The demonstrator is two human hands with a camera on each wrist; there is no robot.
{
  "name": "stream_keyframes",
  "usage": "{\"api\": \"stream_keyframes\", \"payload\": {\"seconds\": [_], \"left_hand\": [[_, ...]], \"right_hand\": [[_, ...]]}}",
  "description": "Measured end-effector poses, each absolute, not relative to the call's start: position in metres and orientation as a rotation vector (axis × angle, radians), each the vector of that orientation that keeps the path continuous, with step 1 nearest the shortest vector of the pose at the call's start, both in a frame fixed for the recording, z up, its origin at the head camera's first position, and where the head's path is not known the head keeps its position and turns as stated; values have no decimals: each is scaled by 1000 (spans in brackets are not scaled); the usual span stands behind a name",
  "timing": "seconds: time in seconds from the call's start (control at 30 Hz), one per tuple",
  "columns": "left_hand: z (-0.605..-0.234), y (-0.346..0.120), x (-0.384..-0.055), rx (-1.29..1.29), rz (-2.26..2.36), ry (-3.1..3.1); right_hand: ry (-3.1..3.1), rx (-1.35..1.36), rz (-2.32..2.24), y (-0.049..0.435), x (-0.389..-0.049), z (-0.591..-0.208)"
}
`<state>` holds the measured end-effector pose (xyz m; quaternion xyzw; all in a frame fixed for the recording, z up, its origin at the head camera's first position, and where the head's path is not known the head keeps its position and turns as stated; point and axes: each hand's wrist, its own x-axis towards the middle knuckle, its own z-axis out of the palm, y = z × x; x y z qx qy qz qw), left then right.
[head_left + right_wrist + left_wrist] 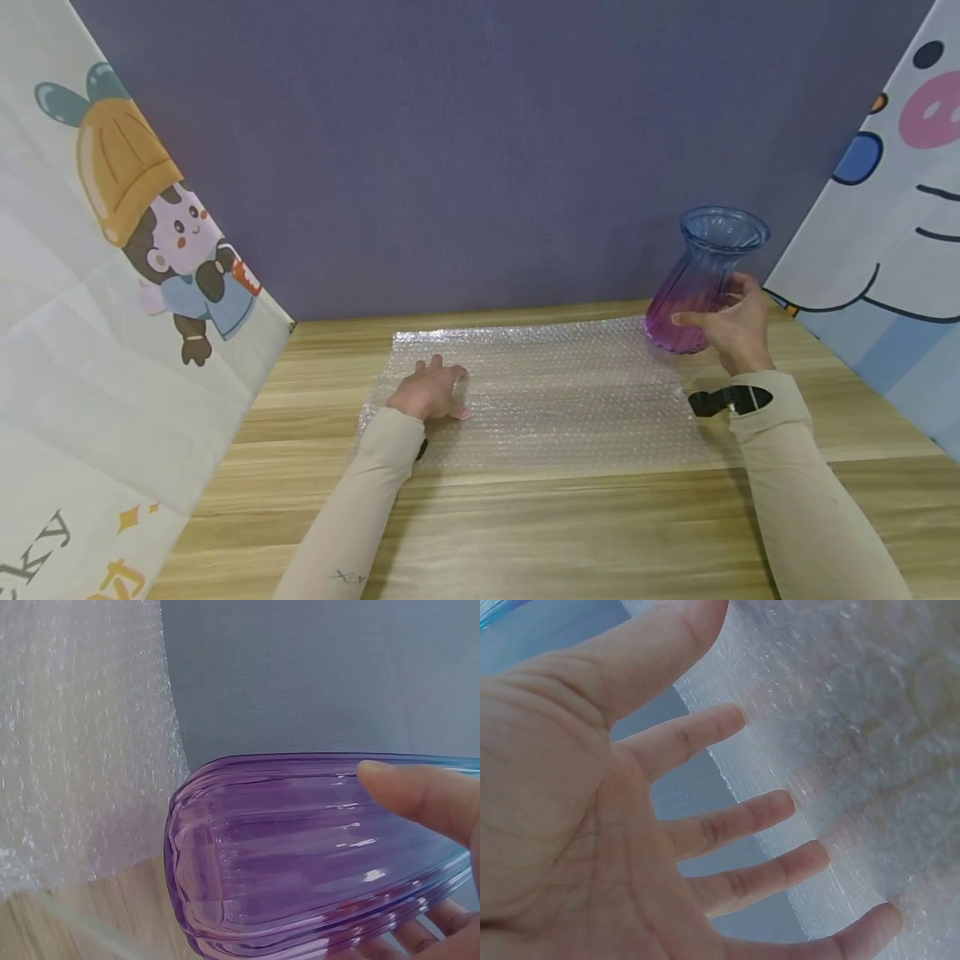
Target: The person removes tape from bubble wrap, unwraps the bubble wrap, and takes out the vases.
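Observation:
A ribbed glass vase, blue at its flared rim and pink-purple at its base, leans slightly to the right over the far right corner of the bubble wrap. My right hand grips its side, thumb across the front and fingers behind. In the right wrist view the vase shows its fluted purple lower end beside the wrap. The clear bubble wrap lies flat on the wooden table. On its left part my left hand rests with fingers spread; in the left wrist view the fingertips meet the sheet.
The wood-grain table ends at a blue-grey back wall. White panels with cartoon prints stand on both sides, a child in an orange hat on the left and a pink-nosed figure on the right.

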<state>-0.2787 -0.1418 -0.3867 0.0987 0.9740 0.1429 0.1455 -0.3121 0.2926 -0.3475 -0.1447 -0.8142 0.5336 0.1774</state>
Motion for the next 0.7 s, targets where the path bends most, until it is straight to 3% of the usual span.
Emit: {"api": "stream_keyframes", "payload": {"seconds": [0.7], "left_hand": [[-387,-140,-279,283,394,2811]], "right_hand": [[-2289,-505,1487,305,-314,-353]]}}
